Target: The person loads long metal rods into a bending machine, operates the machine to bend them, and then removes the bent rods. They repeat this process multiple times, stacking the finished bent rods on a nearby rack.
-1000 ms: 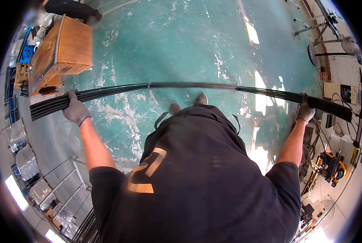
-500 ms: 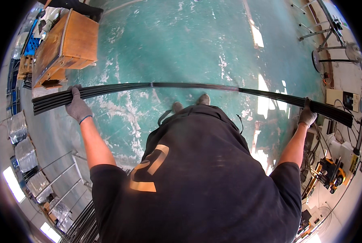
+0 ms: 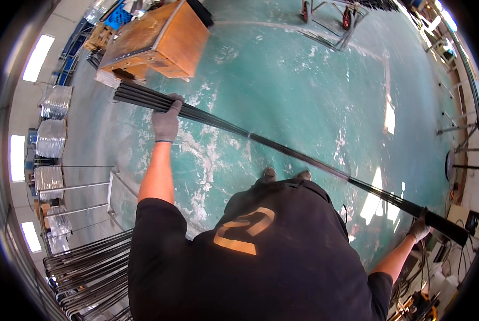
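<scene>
A long bundle of thin black rods [image 3: 298, 155] stretches across in front of my body, slanting from the upper left down to the lower right. Near its left end my left hand [image 3: 166, 122], in a grey glove, is closed round it. My right hand [image 3: 420, 227], gloved too, grips the bundle close to its right end. Narrow ties seem to bind the rods at two places between my hands. Both arms are spread wide, and the bundle hangs above the floor.
A wooden box [image 3: 183, 45] stands beyond the bundle's left end. At lower left, many dark rods [image 3: 89, 267] lie near a metal frame [image 3: 110, 195]. Wrapped bundles [image 3: 51, 136] line the left wall. A wheeled cart [image 3: 336, 35] is at the far side; equipment [image 3: 421, 305] stands at lower right.
My body and view have turned to the left. The bundle has gone from nearly level to slanting, its left end higher and its right end lower. Both hands keep their grip.
</scene>
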Motion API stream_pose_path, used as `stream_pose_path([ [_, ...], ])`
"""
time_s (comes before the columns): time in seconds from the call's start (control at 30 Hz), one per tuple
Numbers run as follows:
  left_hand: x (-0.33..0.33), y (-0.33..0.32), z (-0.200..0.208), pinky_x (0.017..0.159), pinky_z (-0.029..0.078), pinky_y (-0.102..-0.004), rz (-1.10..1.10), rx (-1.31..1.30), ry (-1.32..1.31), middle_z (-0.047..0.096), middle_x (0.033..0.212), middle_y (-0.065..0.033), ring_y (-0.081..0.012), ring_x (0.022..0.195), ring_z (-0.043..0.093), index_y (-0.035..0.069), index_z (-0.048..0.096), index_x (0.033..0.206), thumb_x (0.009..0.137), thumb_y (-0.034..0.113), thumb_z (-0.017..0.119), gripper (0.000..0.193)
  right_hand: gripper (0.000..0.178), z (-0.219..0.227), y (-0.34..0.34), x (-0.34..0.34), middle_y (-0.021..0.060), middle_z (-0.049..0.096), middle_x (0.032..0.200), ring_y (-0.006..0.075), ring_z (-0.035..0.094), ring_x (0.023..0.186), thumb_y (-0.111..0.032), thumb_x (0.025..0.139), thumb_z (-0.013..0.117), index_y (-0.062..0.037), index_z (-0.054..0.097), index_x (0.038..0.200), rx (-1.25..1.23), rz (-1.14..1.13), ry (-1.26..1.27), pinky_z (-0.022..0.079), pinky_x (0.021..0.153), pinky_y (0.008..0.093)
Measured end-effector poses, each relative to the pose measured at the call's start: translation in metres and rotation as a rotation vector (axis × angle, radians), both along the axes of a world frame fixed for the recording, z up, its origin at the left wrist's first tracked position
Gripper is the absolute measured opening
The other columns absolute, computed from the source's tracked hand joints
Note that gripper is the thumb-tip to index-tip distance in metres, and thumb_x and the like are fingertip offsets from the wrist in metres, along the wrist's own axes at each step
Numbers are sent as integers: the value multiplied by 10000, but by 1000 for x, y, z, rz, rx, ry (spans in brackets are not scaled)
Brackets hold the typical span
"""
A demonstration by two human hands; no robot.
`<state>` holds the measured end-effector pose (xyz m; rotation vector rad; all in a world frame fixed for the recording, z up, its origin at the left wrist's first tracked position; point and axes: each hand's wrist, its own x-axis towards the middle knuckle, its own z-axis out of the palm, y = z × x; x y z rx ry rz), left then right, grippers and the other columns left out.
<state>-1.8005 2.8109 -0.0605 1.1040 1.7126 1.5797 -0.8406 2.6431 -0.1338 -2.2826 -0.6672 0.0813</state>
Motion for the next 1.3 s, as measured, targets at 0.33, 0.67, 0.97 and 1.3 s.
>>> stream_pose_path([
  [0.33, 0, -2, 6, 942, 558, -303, -21, -31, 32, 763, 1048, -52, -144, 989, 709, -17, 728, 1133, 940, -44, 740, 196, 694, 2, 17, 4, 179, 760, 1295, 280, 735, 1124, -530, 941, 800, 58, 725, 1302, -61, -23, 42, 541, 978, 388],
  [0.67, -2, -7, 9, 956, 572, -307, -20, -93, 62, 765, 1073, -45, -143, 1019, 711, -27, 716, 1197, 949, -5, 769, 254, 658, 4, 7, 6, 175, 767, 1276, 271, 724, 1116, -499, 938, 819, 52, 735, 1288, -29, -3, 3, 532, 985, 387],
  [0.97, -9, 6, 16, 970, 574, -308, -71, -148, 105, 763, 1113, -47, -138, 1037, 705, -35, 714, 1228, 941, 3, 789, 299, 700, 6, 7, 8, 186, 778, 1242, 297, 741, 1102, -557, 911, 819, 52, 754, 1248, -73, 19, -17, 544, 984, 391],
  [1.3, -4, 4, 24, 1010, 559, -310, -154, -198, 275, 762, 1174, -65, -149, 1086, 705, -29, 698, 1285, 945, 5, 789, 353, 539, 1, 23, 11, 150, 786, 1190, 241, 728, 1037, -356, 893, 900, 77, 764, 1184, 82, 12, 24, 550, 956, 374],
])
